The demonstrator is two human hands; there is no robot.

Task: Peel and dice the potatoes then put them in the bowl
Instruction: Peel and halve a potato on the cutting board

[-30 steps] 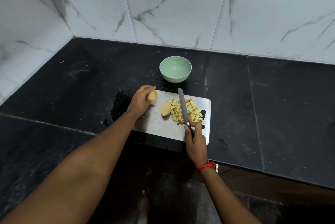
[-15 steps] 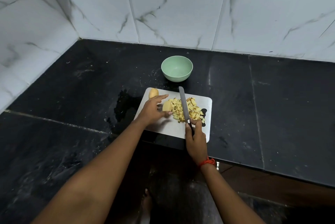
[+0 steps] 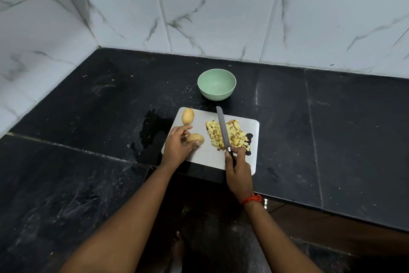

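A white cutting board (image 3: 205, 157) lies at the counter's front edge. My left hand (image 3: 177, 146) grips a peeled potato half (image 3: 194, 138) near the board's left side. A second peeled piece (image 3: 188, 115) rests alone at the board's far left corner. A pile of diced potato (image 3: 234, 134) covers the right part of the board. My right hand (image 3: 238, 166) holds a knife (image 3: 222, 129) by its black handle, the blade lying over the pile and pointing away from me. An empty pale green bowl (image 3: 217, 84) stands just behind the board.
The black stone counter (image 3: 354, 140) stretches to both sides, with a dark wet patch (image 3: 152, 131) left of the board. White marbled tile walls (image 3: 221, 18) close off the back and the left. The counter's front edge runs under my wrists.
My left hand set one potato piece down at the board's far left corner, then moved right and took hold of the other half, drawing it toward me. The knife stayed still.
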